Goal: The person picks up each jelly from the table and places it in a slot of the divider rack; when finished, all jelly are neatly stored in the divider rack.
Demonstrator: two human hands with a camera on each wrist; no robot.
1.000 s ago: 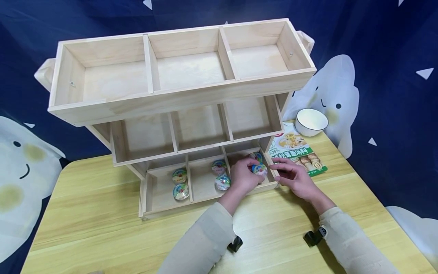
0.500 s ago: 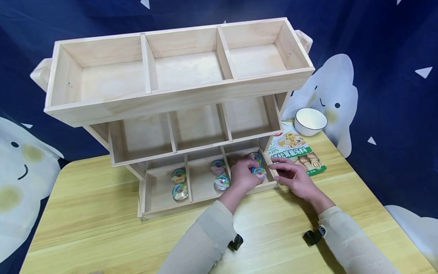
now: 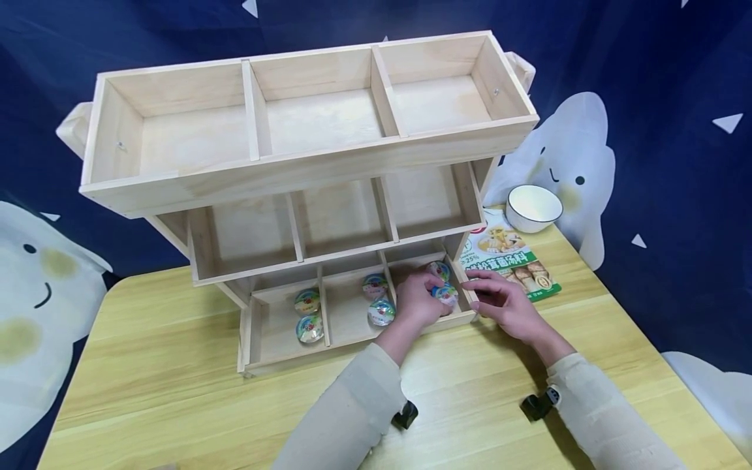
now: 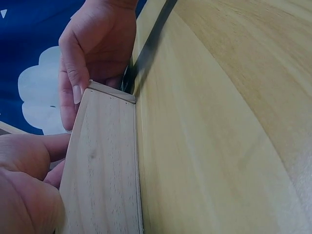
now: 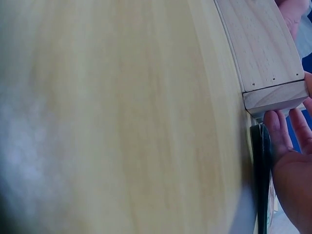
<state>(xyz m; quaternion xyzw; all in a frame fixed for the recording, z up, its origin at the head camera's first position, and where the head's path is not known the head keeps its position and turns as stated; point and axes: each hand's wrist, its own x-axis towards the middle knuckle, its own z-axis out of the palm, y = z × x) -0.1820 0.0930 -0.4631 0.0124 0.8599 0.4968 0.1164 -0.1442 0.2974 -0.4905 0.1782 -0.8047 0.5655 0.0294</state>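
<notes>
In the head view, a wooden three-tier rack stands on the table. My left hand reaches into the bottom tier's right compartment and pinches a small jelly cup with a colourful printed lid. Right behind it lies another jelly cup. The left wrist view shows that hand over the tier's front board, which hides the cup. My right hand rests its fingertips on the outside of the tier's right end; in the right wrist view its fingers lie fairly straight beside the corner.
Two jelly cups sit in the bottom left compartment and two jelly cups in the middle one. Right of the rack lie a green-and-white food packet and a white bowl. A dark blue curtain hangs behind.
The pinched jelly cup has shifted slightly toward the front of its compartment. My left hand still holds it, and the right hand has stayed at the rack's end.
</notes>
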